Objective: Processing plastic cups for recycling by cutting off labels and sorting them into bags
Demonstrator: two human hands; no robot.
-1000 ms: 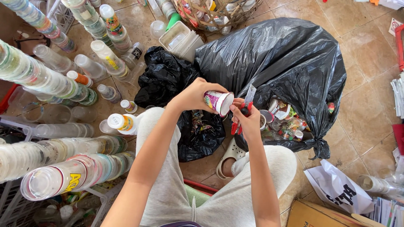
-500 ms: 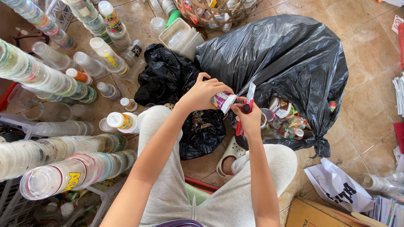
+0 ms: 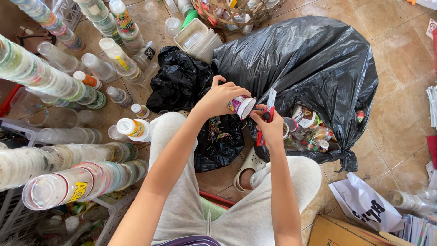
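Observation:
My left hand [image 3: 217, 98] grips a small printed plastic cup [image 3: 241, 105], tilted so its white mouth faces right. My right hand [image 3: 271, 126] holds a red-handled cutter [image 3: 266, 119] whose blade points up beside the cup's rim. Both hands hover above my knees, over a small black bag [image 3: 218, 136] on the floor. Just right of my hands the large black rubbish bag [image 3: 309, 68] lies open, with several used cups and wrappers [image 3: 309, 130] at its mouth.
Long stacks of clear plastic cups [image 3: 68, 182] and bottles [image 3: 114, 50] lie at the left. A woven basket [image 3: 232, 11] and white trays [image 3: 198, 36] sit at the top. A white printed bag [image 3: 364, 205] and cardboard [image 3: 341, 232] lie lower right.
My hands have drawn closer together and the cup has turned, its mouth now facing the cutter. The cutter blade has risen beside the cup's rim.

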